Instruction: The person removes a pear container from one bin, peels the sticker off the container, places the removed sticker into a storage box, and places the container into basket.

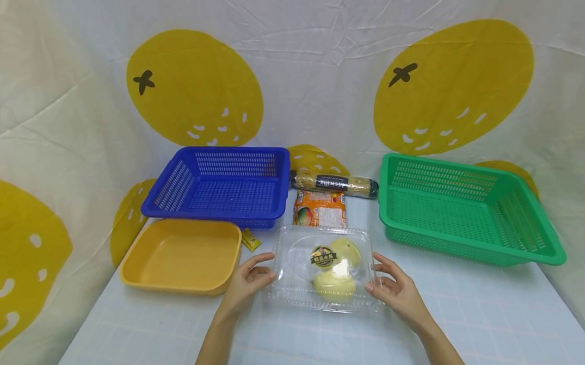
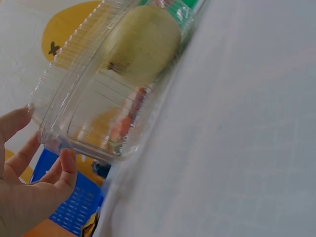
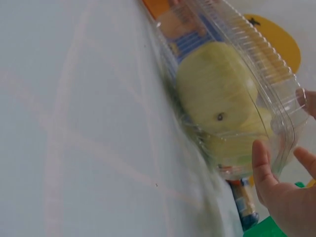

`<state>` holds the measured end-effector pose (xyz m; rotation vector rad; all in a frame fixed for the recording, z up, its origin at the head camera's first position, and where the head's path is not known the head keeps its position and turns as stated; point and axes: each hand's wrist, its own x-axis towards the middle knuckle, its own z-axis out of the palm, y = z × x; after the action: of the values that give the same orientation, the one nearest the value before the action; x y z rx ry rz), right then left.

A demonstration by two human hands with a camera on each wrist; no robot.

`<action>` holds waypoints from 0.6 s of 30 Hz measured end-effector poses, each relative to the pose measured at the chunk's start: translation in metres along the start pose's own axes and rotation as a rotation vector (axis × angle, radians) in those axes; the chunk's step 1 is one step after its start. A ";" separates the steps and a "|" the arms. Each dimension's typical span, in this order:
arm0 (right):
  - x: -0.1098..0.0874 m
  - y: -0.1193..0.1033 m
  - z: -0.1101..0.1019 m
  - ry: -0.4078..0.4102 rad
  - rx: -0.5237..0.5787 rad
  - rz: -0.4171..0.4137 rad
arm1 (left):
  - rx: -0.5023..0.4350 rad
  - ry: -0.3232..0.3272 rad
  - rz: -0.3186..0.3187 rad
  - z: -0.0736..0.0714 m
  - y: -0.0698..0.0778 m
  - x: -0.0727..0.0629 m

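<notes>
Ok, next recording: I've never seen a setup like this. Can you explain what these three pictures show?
There is no machine here, only a person's bare left hand and right hand. The wide picture comes from a camera on the head, looking forward and down; the two tilted close-ups come from cameras on the left and right wrists. Between them, the hands hold a clear plastic box by its sides, with two pale yellow-green fruits inside. Whether it is lifted is hard to tell. Around it on the table are a yellow tray, a blue basket, a green basket, a small yellow sachet, an orange packet and a long wrapped package.
</notes>
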<state>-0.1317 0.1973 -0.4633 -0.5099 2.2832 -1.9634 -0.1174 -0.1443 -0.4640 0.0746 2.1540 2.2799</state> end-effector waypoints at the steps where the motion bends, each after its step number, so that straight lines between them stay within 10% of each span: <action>1: 0.000 0.001 0.000 -0.001 -0.001 -0.001 | 0.002 0.002 -0.002 0.000 0.001 0.000; 12: -0.001 0.002 -0.001 -0.010 0.005 0.009 | 0.106 0.036 0.284 0.008 0.016 0.012; 18: -0.001 0.002 -0.001 -0.008 0.006 0.020 | 0.102 -0.125 0.357 0.017 0.033 0.027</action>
<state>-0.1316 0.1983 -0.4653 -0.4919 2.2680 -1.9550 -0.1423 -0.1285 -0.4296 0.6319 2.3465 2.2512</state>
